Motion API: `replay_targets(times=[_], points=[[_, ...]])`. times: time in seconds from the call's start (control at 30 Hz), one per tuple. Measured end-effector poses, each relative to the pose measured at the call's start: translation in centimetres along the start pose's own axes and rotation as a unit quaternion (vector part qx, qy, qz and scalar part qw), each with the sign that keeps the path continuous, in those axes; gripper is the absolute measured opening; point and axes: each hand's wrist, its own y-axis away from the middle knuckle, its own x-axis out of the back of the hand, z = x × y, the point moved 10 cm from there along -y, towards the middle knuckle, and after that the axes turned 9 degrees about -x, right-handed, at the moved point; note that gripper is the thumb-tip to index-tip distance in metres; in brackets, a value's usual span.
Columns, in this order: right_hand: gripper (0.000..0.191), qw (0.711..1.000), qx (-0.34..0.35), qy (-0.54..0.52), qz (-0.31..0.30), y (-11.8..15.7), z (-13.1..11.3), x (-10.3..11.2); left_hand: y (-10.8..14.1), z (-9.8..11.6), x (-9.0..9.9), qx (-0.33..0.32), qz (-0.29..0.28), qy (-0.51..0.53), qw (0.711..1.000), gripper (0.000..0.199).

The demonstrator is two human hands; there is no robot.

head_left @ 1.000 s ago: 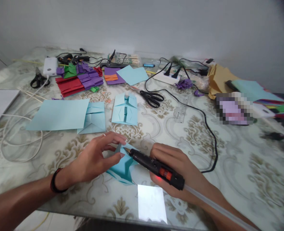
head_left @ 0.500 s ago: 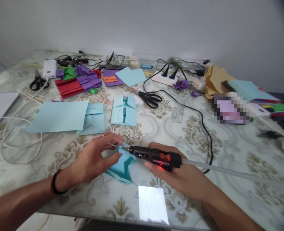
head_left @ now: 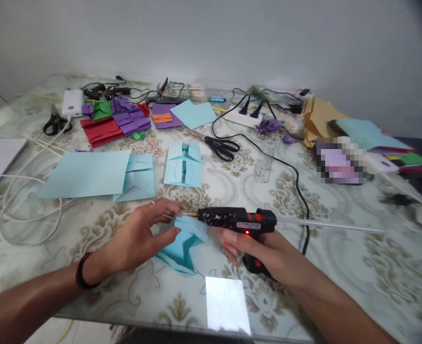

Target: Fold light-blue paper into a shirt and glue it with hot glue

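My right hand [head_left: 257, 248] is closed around a black hot glue gun [head_left: 232, 219] with a lit red light and a long clear glue stick out of its back. Its brass nozzle points left, right at the upper flap of a folded light blue paper [head_left: 182, 248]. Between thumb and fingers, my left hand [head_left: 152, 227] pinches that raised flap. The lower part of the folded paper rests on the table. Behind it lie another folded blue paper [head_left: 183, 165] and a flat blue sheet [head_left: 85, 174] partly over a third folded piece [head_left: 141, 179].
Black scissors [head_left: 221, 148] and a clear ruler [head_left: 264, 167] lie beyond my hands. The glue gun's black cord [head_left: 286, 165] runs to a white power strip [head_left: 243, 116]. Coloured folded papers [head_left: 116, 122] sit at the back left, a white cable [head_left: 8, 215] at left.
My right hand has turned the glue gun more level and raised its nozzle slightly to the flap's upper edge. My left hand keeps its pinch in nearly the same place.
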Motion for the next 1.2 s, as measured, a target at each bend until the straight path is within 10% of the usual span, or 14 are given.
replay_targets(times=[0.53,0.7,1.2], points=[[0.006,0.896,0.071,0.37,0.234,-1.3,-1.7,4.8,0.1,0.8,0.4,-0.007,0.024,0.03,0.999,0.02],[0.03,0.874,0.092,0.402,0.258,-0.9,-1.4,6.5,0.2,1.3,0.4,-0.031,0.021,-0.008,0.999,0.019],[0.042,0.927,0.209,0.296,0.1,1.5,-4.2,-2.8,0.3,1.7,-0.1,-0.046,0.005,-0.031,0.998,0.018]])
